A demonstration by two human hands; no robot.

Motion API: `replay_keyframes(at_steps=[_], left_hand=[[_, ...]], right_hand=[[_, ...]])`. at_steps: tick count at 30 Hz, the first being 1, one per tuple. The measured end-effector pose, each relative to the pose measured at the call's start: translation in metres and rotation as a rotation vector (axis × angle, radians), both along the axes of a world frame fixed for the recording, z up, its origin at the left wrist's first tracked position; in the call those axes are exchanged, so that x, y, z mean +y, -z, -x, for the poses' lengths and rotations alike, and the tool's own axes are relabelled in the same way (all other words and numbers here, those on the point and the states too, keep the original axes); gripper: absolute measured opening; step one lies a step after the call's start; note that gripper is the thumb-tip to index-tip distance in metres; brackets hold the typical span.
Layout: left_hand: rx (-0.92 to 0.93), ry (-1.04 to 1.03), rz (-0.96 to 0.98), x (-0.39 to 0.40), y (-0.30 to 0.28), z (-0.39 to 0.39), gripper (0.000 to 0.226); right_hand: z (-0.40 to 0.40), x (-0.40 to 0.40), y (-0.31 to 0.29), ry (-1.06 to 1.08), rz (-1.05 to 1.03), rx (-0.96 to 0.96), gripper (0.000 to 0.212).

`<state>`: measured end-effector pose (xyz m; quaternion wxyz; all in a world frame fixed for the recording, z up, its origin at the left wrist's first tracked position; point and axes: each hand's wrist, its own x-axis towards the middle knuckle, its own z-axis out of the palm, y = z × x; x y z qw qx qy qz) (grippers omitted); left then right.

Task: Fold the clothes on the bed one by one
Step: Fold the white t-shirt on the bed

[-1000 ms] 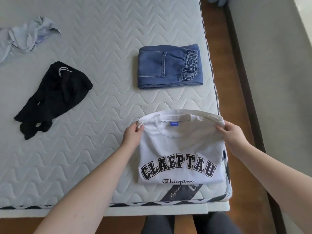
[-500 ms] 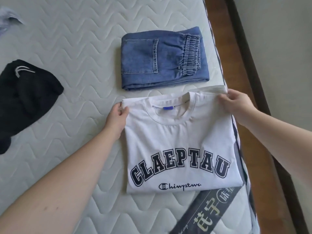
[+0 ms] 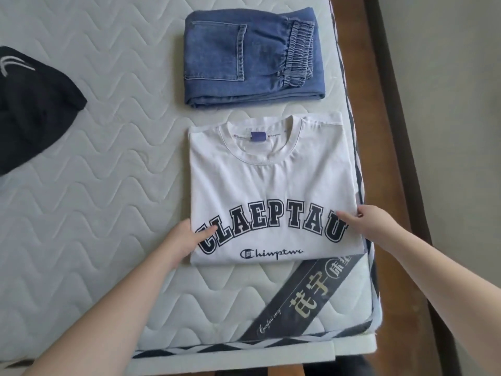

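Nearest you, a dark diagonal label band (image 3: 303,294) with pale lettering runs across the corner of the quilted mattress (image 3: 108,185), just below the lower edge of the white T-shirt (image 3: 271,191). Your left hand (image 3: 181,242) sits at the shirt's lower left edge, thumb lying on top over the first printed letter and the fingers tucked under the side, so it is pinching that edge of the fabric. Your right hand (image 3: 371,223) is at the lower right edge of the shirt, close to the mattress border; its thumb rests on the cloth by the last letters and the fingers curl around the side, gripping the shirt there too. The shirt itself lies flat and folded into a neat rectangle, print facing up, collar pointing away from you, near the right side of the bed. Just beyond its collar, close but apart from it, the folded blue jeans (image 3: 252,58) lie with a back pocket and the elastic waistband showing on top. Off to the left, well apart from both, a crumpled black garment (image 3: 32,109) with a pale mark lies partly cut off by the picture's edge.
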<state>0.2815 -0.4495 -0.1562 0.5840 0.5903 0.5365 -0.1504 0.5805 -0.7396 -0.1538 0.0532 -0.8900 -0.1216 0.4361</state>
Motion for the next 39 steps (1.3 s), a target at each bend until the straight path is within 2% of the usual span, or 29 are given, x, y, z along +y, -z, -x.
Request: replay_keyframes(at_steps=[3,7,9,14,16,18,19,22,24,27,30,33,39], left_hand=[[-0.007,-0.066,-0.033,-0.031,0.004,0.023,0.031],[-0.009,-0.238,-0.161,-0.052,0.007,0.04,0.01],[-0.026,-0.23,-0.25,-0.058,0.007,0.045,0.011],[0.19,-0.073,-0.512,-0.074,0.009,0.049,0.041],[0.284,0.057,-0.79,-0.08,0.003,0.047,0.051],[0.205,0.278,-1.105,-0.086,-0.002,0.042,0.052],[0.121,0.406,-1.167,-0.091,-0.002,0.036,0.053],[-0.027,0.741,-1.096,-0.111,0.01,0.01,0.061],[0.001,0.839,-1.046,-0.125,0.02,-0.007,0.063],[0.119,0.893,-0.977,-0.132,0.034,-0.016,0.066],[0.14,0.911,-0.956,-0.13,0.038,-0.017,0.067],[0.109,0.898,-0.937,-0.117,0.032,-0.017,0.065],[0.203,0.851,-0.961,-0.042,0.031,-0.05,0.069]], right_hand=[[0.027,-0.018,0.003,0.031,-0.016,0.0,0.053],[0.044,-0.034,0.001,0.154,-0.257,-0.149,0.034],[0.051,-0.041,0.002,0.191,-0.294,-0.195,0.035],[0.071,-0.045,0.011,0.253,-0.198,-0.2,0.031],[0.08,-0.042,0.005,0.2,-0.128,-0.374,0.041],[0.093,-0.039,0.002,0.076,-0.16,-0.573,0.053],[0.101,-0.035,0.0,-0.005,-0.211,-0.614,0.056],[0.13,-0.013,0.005,-0.324,-0.276,-0.572,0.06],[0.146,0.005,0.015,-0.47,-0.297,-0.544,0.063],[0.15,0.021,0.029,-0.55,-0.26,-0.502,0.065],[0.135,0.018,0.041,-0.549,-0.189,-0.498,0.071],[0.117,0.014,0.04,-0.453,-0.155,-0.489,0.073],[0.059,0.036,0.038,-0.32,-0.177,-0.489,0.075]])
